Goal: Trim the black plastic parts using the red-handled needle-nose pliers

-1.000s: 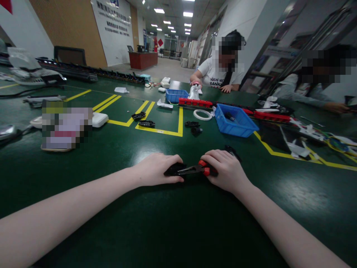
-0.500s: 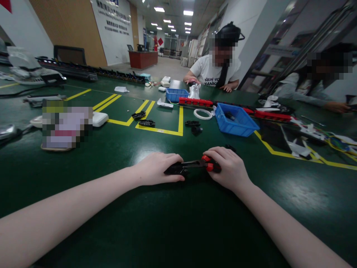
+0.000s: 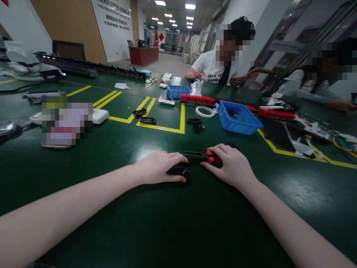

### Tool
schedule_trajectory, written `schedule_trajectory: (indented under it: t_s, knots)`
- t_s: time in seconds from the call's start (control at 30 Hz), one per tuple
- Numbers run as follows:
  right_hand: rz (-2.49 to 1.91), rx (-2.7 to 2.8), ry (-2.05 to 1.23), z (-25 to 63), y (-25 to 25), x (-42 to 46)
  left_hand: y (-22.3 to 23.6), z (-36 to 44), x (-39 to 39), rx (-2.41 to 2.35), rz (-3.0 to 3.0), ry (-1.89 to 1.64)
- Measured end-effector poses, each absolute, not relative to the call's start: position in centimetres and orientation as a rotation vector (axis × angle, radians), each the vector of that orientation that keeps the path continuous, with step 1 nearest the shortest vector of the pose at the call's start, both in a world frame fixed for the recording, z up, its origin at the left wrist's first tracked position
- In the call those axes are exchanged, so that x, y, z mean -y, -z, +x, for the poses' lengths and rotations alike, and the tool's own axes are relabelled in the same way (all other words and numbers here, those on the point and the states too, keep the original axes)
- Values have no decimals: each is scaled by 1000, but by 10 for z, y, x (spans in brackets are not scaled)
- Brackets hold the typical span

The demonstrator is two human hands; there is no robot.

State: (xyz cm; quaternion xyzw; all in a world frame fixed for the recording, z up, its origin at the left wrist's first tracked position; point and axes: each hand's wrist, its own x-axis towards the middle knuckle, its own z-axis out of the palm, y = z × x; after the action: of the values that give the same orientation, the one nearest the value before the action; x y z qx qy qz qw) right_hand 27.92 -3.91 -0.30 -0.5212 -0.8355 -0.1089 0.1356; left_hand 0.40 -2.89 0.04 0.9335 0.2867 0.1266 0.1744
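Note:
My left hand point(image 3: 161, 167) is closed on a small black part point(image 3: 180, 170), thumb and fingers pinching it just above the green table point(image 3: 156, 223). Red-and-black pliers point(image 3: 210, 158) are gripped in my right hand point(image 3: 230, 163), their narrow jaws pointing left. The jaw tips lie just beyond the black part and look apart from it. My fingers hide much of the plier handles and the left end of the part.
Several similar black parts point(image 3: 147, 120) lie farther back near yellow tape lines. A blue bin point(image 3: 238, 117) stands at right, beside a white ring point(image 3: 205, 111). A phone point(image 3: 67, 124) lies at left. One person point(image 3: 214, 69) sits opposite, another at far right.
The pliers have drawn away from the black part and turned slightly, their jaws now behind it. My left hand keeps its hold. The person opposite has raised a hand and no longer wears the headgear.

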Motion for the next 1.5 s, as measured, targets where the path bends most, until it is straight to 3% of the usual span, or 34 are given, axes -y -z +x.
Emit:
schedule_trajectory:
  t_s: [0.17, 0.43, 0.87, 1.5]
  knots:
    - [-1427, 2427, 327, 278, 4, 39, 1, 4, 29, -803, 2664, -350]
    - [-652, 2550, 383, 251, -10, 70, 0, 4, 28, -763, 2635, -383]
    - [-828, 2513, -48, 237, 0, 76, 2, 4, 27, -658, 2735, -384]
    - [-854, 2454, -174, 239, -20, 86, 3, 4, 30, -667, 2882, -431]
